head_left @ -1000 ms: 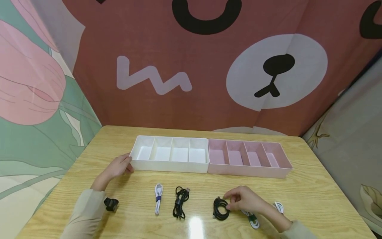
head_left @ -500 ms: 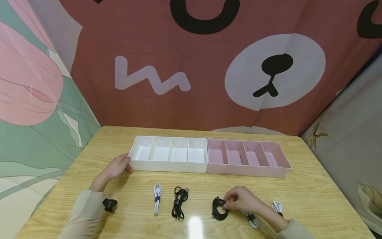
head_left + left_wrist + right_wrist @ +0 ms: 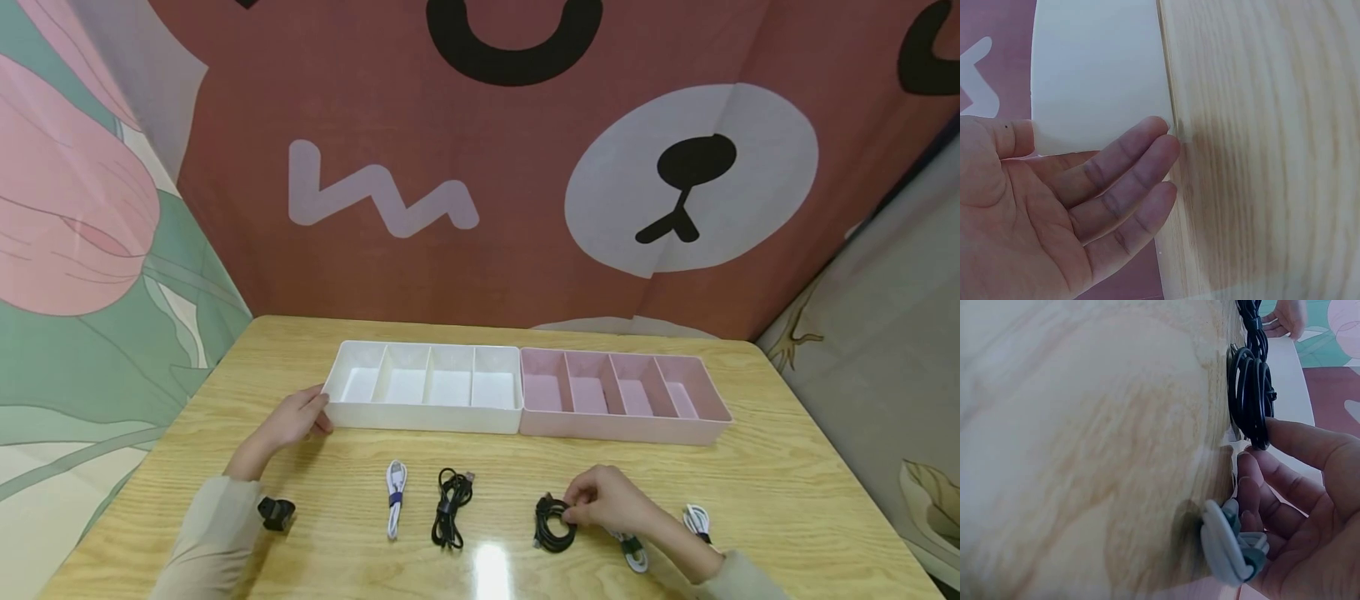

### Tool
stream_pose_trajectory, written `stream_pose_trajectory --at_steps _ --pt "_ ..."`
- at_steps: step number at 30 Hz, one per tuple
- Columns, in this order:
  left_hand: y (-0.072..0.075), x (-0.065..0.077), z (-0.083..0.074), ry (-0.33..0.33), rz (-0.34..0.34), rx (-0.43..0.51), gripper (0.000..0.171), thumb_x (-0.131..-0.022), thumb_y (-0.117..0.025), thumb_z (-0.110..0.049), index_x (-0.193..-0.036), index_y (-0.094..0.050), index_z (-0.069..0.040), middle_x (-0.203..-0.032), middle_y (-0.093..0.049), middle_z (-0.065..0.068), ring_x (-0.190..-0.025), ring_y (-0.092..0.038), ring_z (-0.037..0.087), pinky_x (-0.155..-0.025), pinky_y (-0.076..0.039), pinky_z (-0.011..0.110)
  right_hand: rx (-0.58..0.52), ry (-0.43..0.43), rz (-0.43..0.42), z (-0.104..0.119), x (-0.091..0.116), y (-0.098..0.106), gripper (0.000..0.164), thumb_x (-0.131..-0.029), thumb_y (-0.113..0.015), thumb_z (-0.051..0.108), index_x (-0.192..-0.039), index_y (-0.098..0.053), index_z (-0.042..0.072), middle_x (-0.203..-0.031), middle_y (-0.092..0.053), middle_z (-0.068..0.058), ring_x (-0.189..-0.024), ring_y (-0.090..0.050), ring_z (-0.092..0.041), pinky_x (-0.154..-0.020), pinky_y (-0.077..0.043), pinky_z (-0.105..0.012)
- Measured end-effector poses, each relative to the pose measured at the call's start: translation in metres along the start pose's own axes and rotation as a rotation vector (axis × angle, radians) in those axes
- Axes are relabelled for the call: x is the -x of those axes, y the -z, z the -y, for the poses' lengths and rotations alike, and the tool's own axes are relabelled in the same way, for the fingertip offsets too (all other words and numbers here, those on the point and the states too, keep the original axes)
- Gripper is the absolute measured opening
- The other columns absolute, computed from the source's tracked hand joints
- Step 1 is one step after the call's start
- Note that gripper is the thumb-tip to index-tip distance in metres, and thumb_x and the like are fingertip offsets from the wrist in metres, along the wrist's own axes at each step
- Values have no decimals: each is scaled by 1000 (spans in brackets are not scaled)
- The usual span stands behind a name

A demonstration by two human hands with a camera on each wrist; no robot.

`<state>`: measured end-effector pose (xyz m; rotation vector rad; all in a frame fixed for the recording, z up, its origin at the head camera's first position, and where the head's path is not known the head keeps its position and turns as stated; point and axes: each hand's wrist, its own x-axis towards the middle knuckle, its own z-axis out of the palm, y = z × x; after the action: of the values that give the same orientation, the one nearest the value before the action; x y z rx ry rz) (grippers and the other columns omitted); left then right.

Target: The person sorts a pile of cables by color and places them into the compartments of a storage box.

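My right hand [image 3: 611, 502] pinches the right side of a coiled black cable [image 3: 547, 540] between thumb and index finger, low over the wooden table. In the right wrist view, the thumb presses the coil's edge and the other fingers bend beneath it. A white cable with a green tie [image 3: 1222, 547] lies beside those fingers, partly covered by the hand in the head view. My left hand [image 3: 298, 415] touches the left end of a white four-compartment tray [image 3: 423, 418]. Its thumb is at the rim and its fingers extend loosely along the end wall [image 3: 1104, 69].
A pink four-compartment tray [image 3: 626, 428] stands end to end with the white one. Near the front lie a white cable with a blue tie [image 3: 395, 500], a bundled black cable [image 3: 447, 518] and another white cable [image 3: 697, 520]. A small black object [image 3: 277, 514] sits by the left sleeve.
The head view has shifted slightly since the first frame. Both hands keep almost the same place, the right at the black coil and the left at the white tray.
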<state>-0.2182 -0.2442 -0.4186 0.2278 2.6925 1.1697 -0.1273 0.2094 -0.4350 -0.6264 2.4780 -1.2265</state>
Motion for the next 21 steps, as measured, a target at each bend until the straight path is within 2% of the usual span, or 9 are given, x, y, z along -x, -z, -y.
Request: stream_pose_trajectory --at_steps 7,21 --pt "0 0 1 10 2 1 47 -100 -26 -17 -132 -29 17 -73 -60 13 -68 -60 25 -57 -47 36 5 -17 -11 -4 -1 -1 7 -73 -73 9 -74 -67 5 -59 -57 6 -48 -45 0 -43 -38 -19" --pt "0 0 1 4 2 -5 46 -100 -27 -17 -131 -31 16 -74 -60 13 -67 -60 24 -56 -47 36 -73 -30 34 -8 -1 1 9 -74 -72 11 -75 -65 5 -60 -59 4 -49 -48 -1 -44 -39 -19"
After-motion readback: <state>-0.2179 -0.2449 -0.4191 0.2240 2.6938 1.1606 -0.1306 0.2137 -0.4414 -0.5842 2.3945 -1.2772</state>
